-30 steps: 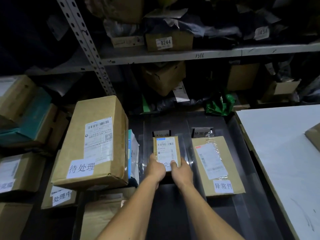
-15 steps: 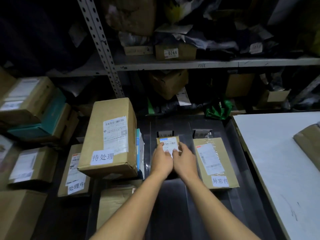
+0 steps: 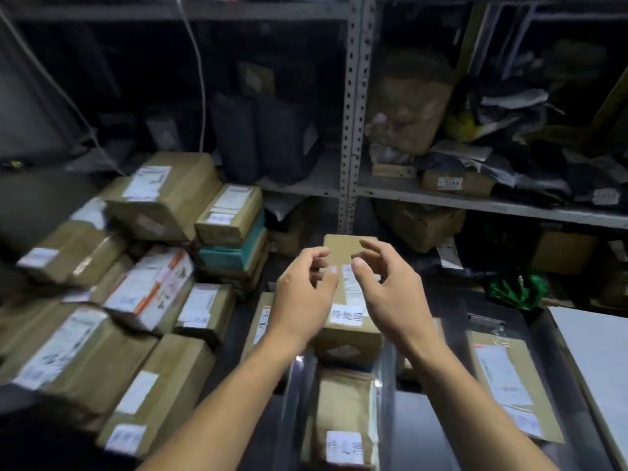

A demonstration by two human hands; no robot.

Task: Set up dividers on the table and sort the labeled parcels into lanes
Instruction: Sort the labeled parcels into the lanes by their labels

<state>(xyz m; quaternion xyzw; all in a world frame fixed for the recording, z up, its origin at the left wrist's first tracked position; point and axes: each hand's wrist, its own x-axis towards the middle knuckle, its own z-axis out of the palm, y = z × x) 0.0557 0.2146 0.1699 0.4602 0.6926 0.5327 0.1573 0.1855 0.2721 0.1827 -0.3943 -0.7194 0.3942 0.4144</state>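
Note:
A tall brown parcel (image 3: 351, 329) with a white handwritten label stands upright on the dark table, at the far end of a lane between two clear dividers (image 3: 299, 385). Both my hands hover in front of its upper face. My left hand (image 3: 302, 294) and my right hand (image 3: 384, 290) have loosely curled fingers and hold nothing. A flat brown parcel (image 3: 343, 413) with a white label lies in the lane below them. Another flat labeled parcel (image 3: 509, 385) lies in a lane to the right.
A pile of taped cardboard boxes (image 3: 112, 294) crowds the left side. Metal shelving (image 3: 353, 130) with boxes and bags rises behind. A white board (image 3: 598, 351) lies at the right edge and a green bag (image 3: 516, 290) beyond it.
My hands have let go of the small labeled parcel and risen in front of the tall parcel. The view has swung to the left.

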